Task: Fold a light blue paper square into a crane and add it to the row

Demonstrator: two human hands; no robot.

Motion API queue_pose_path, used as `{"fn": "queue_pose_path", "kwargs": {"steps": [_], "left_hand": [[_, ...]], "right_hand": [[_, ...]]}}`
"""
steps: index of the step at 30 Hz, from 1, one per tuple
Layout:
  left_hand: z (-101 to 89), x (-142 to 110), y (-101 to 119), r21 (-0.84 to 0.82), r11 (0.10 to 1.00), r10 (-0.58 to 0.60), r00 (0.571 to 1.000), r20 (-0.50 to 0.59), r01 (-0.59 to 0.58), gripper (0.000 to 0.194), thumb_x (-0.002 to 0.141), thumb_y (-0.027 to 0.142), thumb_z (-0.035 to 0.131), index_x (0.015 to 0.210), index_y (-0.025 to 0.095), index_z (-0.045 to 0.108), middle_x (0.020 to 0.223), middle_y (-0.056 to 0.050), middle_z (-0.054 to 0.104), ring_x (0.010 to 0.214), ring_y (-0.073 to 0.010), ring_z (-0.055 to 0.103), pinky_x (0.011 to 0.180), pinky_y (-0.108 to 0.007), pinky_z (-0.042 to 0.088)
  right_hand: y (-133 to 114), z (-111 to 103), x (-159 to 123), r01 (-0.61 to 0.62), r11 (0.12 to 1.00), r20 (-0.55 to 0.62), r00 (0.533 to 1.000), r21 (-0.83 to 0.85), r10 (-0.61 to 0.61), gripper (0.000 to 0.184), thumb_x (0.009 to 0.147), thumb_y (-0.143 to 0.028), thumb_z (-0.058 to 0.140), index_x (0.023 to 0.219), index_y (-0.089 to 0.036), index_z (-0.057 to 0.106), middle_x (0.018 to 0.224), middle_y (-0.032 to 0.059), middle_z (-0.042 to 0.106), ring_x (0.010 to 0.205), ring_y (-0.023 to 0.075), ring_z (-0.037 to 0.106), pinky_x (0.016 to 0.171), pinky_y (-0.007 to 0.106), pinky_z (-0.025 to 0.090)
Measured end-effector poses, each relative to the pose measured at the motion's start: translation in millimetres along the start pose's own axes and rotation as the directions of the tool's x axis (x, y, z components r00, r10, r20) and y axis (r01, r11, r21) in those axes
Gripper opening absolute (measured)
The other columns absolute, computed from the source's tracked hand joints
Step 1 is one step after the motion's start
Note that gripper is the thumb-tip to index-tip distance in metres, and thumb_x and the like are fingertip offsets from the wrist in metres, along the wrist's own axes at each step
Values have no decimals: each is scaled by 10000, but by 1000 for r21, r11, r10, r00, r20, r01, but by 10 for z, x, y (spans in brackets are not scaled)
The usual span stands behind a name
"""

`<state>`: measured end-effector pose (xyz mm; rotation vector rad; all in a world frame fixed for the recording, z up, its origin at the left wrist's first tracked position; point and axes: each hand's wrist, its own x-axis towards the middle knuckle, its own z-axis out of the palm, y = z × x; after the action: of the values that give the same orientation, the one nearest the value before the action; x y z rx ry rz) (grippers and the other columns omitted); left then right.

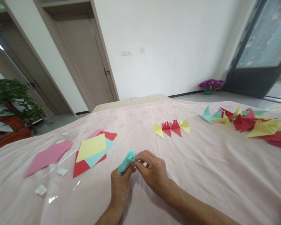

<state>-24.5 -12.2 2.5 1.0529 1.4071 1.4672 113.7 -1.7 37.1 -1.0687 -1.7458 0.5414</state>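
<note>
A partly folded piece of light-blue origami paper (126, 161) is held up above the cloth, between my two hands. My left hand (121, 184) is closed on its lower edge, thumb against the paper. From the right, my right hand (154, 172) pinches the paper's right edge with thumb and fingertips. Some of the fingertips are hidden behind the paper and the hands. Beyond my hands stands a short row of folded paper cranes (175, 127), red and yellow.
Left of my hands lie loose coloured paper squares (92, 148), pink sheets (48, 156) and small white scraps (62, 172). A heap of folded cranes (248, 122) spreads at the right. A pale pink tablecloth (201, 175) with creases covers the table.
</note>
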Motion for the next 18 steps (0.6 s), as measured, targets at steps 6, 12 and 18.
{"fn": "queue_pose_path", "kwargs": {"steps": [6,12,18], "left_hand": [[-30,-16,0,72,995,64,998,-18,-62,290,670,434,791,684,145,765,640,-13,728,640,-190,645,621,-255,519],[-12,-34,33,43,996,77,997,19,-77,273,634,386,828,799,171,793,713,-3,748,701,-211,658,670,-273,533],[-18,-32,15,36,996,80,996,36,-82,268,649,372,822,834,180,798,747,-15,762,739,-232,670,705,-299,543]], "right_hand": [[-20,2,12,9,1000,-12,1000,10,-9,92,841,-166,654,805,-243,690,840,-19,689,735,115,647,640,195,445],[6,19,11,11,1000,-34,999,2,-11,87,868,-191,632,858,-250,696,866,-14,703,764,126,657,694,206,462],[5,42,15,-65,998,-67,996,25,66,42,844,-201,651,862,-236,667,762,-37,695,648,110,661,637,191,471]]}}
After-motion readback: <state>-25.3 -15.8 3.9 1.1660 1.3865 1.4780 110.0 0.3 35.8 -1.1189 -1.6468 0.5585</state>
